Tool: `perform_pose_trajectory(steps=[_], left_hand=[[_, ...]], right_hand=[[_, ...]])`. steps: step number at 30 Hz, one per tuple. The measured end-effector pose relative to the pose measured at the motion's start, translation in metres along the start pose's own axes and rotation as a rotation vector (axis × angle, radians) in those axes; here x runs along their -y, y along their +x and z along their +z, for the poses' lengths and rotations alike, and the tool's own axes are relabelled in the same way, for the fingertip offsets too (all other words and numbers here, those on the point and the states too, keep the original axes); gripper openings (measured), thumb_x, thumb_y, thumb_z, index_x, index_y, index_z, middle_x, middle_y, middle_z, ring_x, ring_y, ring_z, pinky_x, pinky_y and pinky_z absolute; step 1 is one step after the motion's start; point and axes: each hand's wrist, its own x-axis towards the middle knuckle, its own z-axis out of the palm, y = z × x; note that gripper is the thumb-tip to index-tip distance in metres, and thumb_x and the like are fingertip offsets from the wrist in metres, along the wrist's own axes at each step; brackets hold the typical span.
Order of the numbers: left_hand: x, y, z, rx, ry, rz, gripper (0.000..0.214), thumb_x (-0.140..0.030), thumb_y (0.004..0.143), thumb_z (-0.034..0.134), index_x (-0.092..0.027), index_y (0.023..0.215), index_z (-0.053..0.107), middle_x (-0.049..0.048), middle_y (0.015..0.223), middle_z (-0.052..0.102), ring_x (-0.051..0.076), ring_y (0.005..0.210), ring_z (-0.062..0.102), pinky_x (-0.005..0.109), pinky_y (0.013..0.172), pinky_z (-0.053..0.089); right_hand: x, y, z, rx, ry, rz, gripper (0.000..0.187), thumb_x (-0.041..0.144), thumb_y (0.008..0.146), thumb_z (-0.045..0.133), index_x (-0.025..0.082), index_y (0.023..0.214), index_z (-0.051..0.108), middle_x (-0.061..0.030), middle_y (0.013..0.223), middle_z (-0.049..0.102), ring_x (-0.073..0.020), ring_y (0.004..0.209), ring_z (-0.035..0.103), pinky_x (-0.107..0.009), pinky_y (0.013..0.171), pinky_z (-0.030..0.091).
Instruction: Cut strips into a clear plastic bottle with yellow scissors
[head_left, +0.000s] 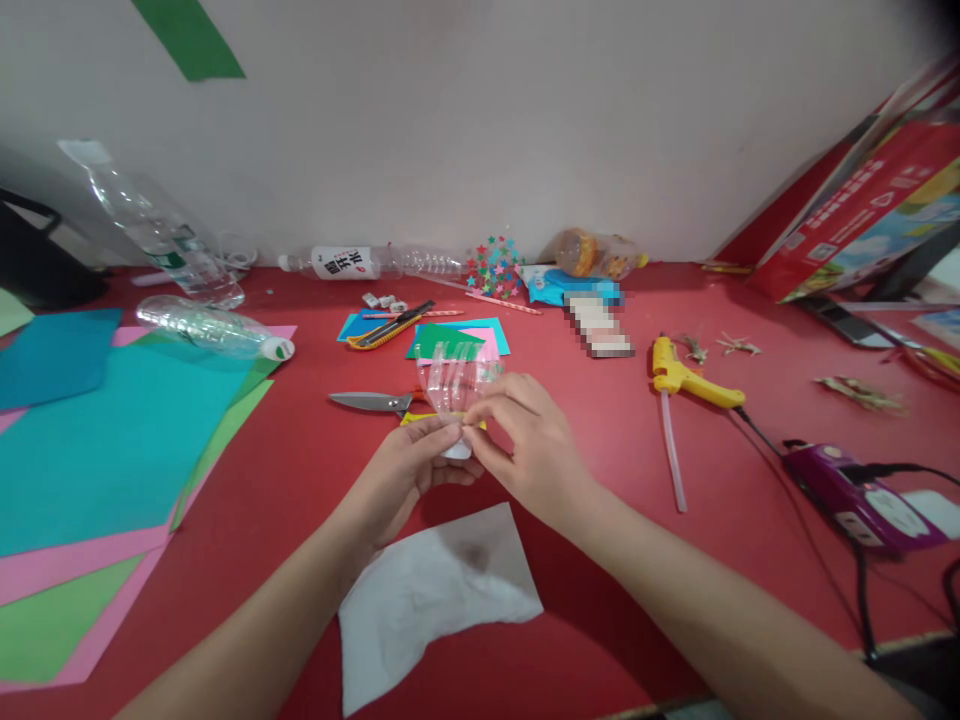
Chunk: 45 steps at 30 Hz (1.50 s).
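A clear plastic bottle top (450, 375), cut into strips that fan upward, is held over the middle of the red table. Its white cap end (457, 452) points down toward me. My left hand (420, 465) is closed around that lower end, thumb on top. My right hand (529, 430) pinches the plastic near the neck; its fingertips touch those of the left. Whether a smaller bit is between them I cannot make out. Scissors (371, 402) lie just behind my left hand, their handles partly hidden. Below my hands rests a white tissue (427, 600).
Coloured paper sheets (112, 440) and a clear bottle (202, 328) lie at left. Behind are a box cutter (390, 327), small paper cards (469, 335) and star confetti (495, 267). At right are a yellow glue gun (694, 382) and a purple power strip (859, 500) with cords.
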Motion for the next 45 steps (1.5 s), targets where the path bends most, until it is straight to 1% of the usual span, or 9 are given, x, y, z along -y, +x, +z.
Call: perform_pose_trajectory(steps=[7,13,17,22,27,32,36,40,45], left_hand=[[0.000,0.001,-0.001,0.008,0.019,0.015,0.020,-0.032,0.084,0.064,-0.014,0.088,0.071,0.0050,0.076,0.071,0.014,0.067,0.066,0.025,0.066,0.055],[0.001,0.000,-0.001,-0.010,0.058,0.045,0.017,-0.030,0.081,0.068,-0.016,0.091,0.069,0.0034,0.078,0.071,0.014,0.067,0.066,0.027,0.068,0.055],[0.003,0.002,-0.004,-0.012,0.067,0.105,0.016,-0.027,0.082,0.067,-0.018,0.095,0.068,0.0023,0.079,0.069,0.015,0.073,0.065,0.028,0.071,0.054],[0.004,0.003,-0.003,-0.039,0.119,0.176,0.019,-0.025,0.079,0.070,-0.020,0.097,0.067,-0.0004,0.078,0.066,0.012,0.070,0.060,0.027,0.074,0.050],[0.004,0.003,-0.002,-0.035,0.152,0.154,0.023,-0.027,0.080,0.068,-0.021,0.103,0.067,-0.0020,0.075,0.064,0.012,0.068,0.057,0.027,0.073,0.048],[0.007,0.003,-0.005,0.044,0.161,0.110,0.026,-0.032,0.083,0.066,-0.019,0.106,0.066,0.0009,0.079,0.068,0.013,0.071,0.060,0.029,0.075,0.048],[0.006,0.002,-0.005,0.074,0.181,0.069,0.033,-0.035,0.081,0.069,-0.019,0.109,0.064,0.0037,0.085,0.070,0.016,0.072,0.064,0.029,0.071,0.049],[0.005,0.000,-0.002,0.115,0.182,0.050,0.037,-0.036,0.080,0.069,-0.018,0.112,0.063,0.0057,0.092,0.071,0.016,0.073,0.064,0.029,0.068,0.049],[0.005,0.001,-0.002,0.137,0.177,0.034,0.038,-0.036,0.080,0.069,-0.019,0.114,0.062,0.0053,0.092,0.071,0.014,0.072,0.064,0.028,0.068,0.050]], right_hand=[[-0.005,0.000,0.003,0.046,0.047,0.033,0.013,0.012,0.090,0.055,0.018,0.079,0.059,-0.0055,0.086,0.060,-0.0214,0.084,0.056,-0.035,0.077,0.044],[-0.003,0.001,-0.003,-0.030,0.005,0.046,0.011,0.012,0.089,0.058,0.018,0.080,0.061,-0.0057,0.086,0.060,-0.0220,0.084,0.055,-0.036,0.076,0.044],[-0.001,0.001,-0.003,-0.040,-0.019,-0.004,0.009,0.011,0.088,0.059,0.016,0.082,0.062,-0.0068,0.087,0.060,-0.0224,0.084,0.056,-0.036,0.076,0.044],[0.001,0.000,-0.002,-0.027,-0.098,-0.085,0.011,0.013,0.091,0.057,0.017,0.082,0.062,-0.0075,0.088,0.062,-0.0230,0.082,0.055,-0.037,0.073,0.043],[0.005,-0.003,-0.003,-0.013,-0.096,-0.108,0.008,0.016,0.090,0.057,0.015,0.089,0.065,-0.0084,0.090,0.062,-0.0234,0.086,0.055,-0.039,0.076,0.043],[0.002,0.001,-0.016,-0.152,0.058,-0.022,0.009,0.012,0.087,0.057,0.016,0.093,0.064,-0.0089,0.096,0.059,-0.0232,0.097,0.057,-0.039,0.086,0.046],[-0.001,0.009,-0.030,-0.266,0.065,0.075,0.013,0.011,0.087,0.058,0.021,0.093,0.065,-0.0052,0.097,0.058,-0.0215,0.096,0.056,-0.037,0.087,0.046],[-0.002,0.016,-0.035,-0.209,0.163,0.138,0.019,0.012,0.086,0.058,0.024,0.097,0.067,-0.0040,0.101,0.059,-0.0218,0.101,0.056,-0.038,0.090,0.044],[-0.003,0.017,-0.035,-0.129,0.286,0.225,0.015,0.011,0.086,0.057,0.020,0.092,0.068,-0.0057,0.101,0.061,-0.0222,0.103,0.057,-0.039,0.094,0.043]])
